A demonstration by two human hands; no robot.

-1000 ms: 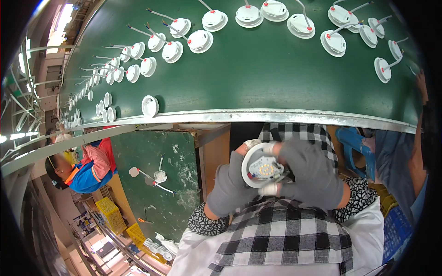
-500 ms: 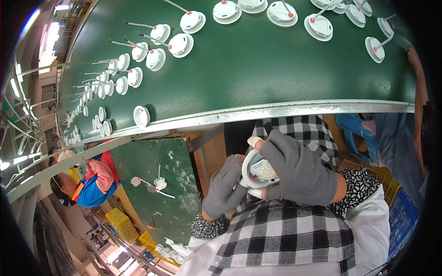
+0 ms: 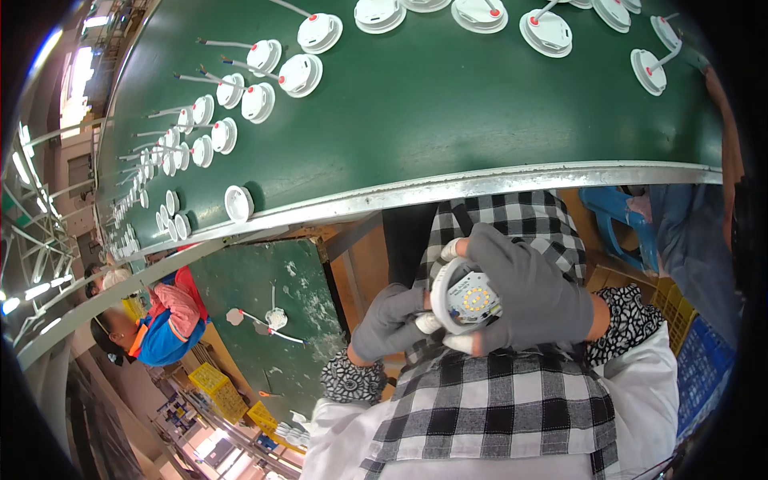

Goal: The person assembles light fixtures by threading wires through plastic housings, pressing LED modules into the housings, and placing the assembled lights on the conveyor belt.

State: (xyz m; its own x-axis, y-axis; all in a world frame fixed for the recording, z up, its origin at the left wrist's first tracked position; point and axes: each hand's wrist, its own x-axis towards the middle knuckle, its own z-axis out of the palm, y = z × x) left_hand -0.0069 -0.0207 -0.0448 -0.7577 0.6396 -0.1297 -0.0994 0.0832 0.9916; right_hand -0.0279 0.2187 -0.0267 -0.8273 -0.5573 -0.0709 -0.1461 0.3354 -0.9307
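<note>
Over my lap, a round white downlight [image 3: 440, 298] faces up, its circuit board with a ring of small yellow LEDs showing inside the rim. My right hand [image 3: 532, 292], in a grey glove with white-covered fingertips, is closed around its right side, thumb and fingers on opposite edges of the rim. My left hand [image 3: 390, 324], gloved alike, pinches the rim's left edge with thumb and fingertips. Part of the board lies hidden behind my right hand, and the light's underside does not show.
Along the green bench [image 3: 448, 120] ahead stand many white lights with grey cables. A white ring-shaped cup [image 3: 238, 204] sits near its metal edge [image 3: 376, 194]. At left is a lower green board [image 3: 300, 280] with cabled parts; a co-worker [image 3: 160, 328] is beyond. A blue stool [image 3: 612, 224] stands right.
The downlight has shifted slightly right and tilted, so more of its board shows. My left hand has slid back toward the rim's outer edge. The whole view has shifted a little.
</note>
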